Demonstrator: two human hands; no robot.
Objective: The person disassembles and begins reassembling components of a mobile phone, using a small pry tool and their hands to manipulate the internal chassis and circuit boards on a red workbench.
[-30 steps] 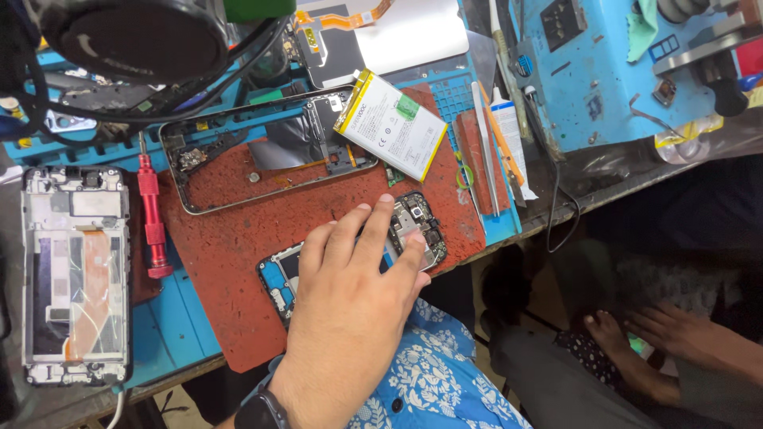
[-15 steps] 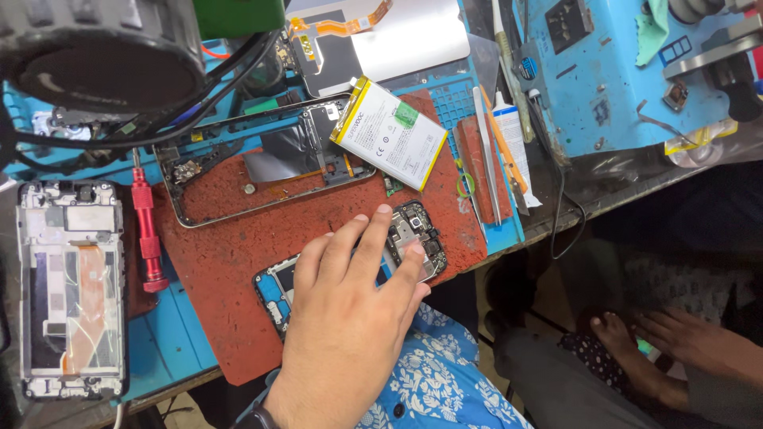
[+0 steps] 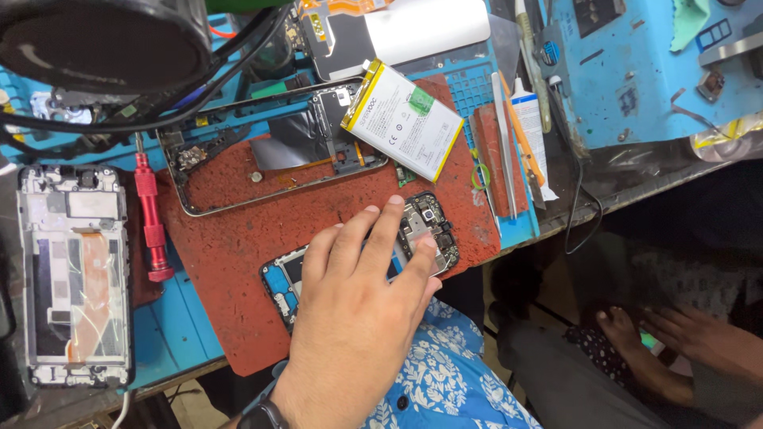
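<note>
My left hand (image 3: 358, 310) lies flat, fingers spread, on an opened phone (image 3: 429, 226) with its back cover off. It presses the phone down at the near edge of a red-brown work mat (image 3: 238, 238). Only the phone's upper end with the camera and a blue corner (image 3: 278, 286) show past my fingers. Beyond my fingertips a white, yellow-edged battery (image 3: 401, 119) leans over a bare metal phone frame (image 3: 270, 171). My right hand is out of view.
A red screwdriver (image 3: 149, 218) and a stripped phone chassis (image 3: 75, 270) lie at the left. A black round lamp head (image 3: 103, 40) with cables hangs top left. Tweezers and a glue tube (image 3: 524, 119) lie right of the mat. Another person's hands (image 3: 675, 342) hold something below the bench edge.
The view has shifted slightly, so the bench sits a little lower and more to the right. My left hand stays on the phone in the same place.
</note>
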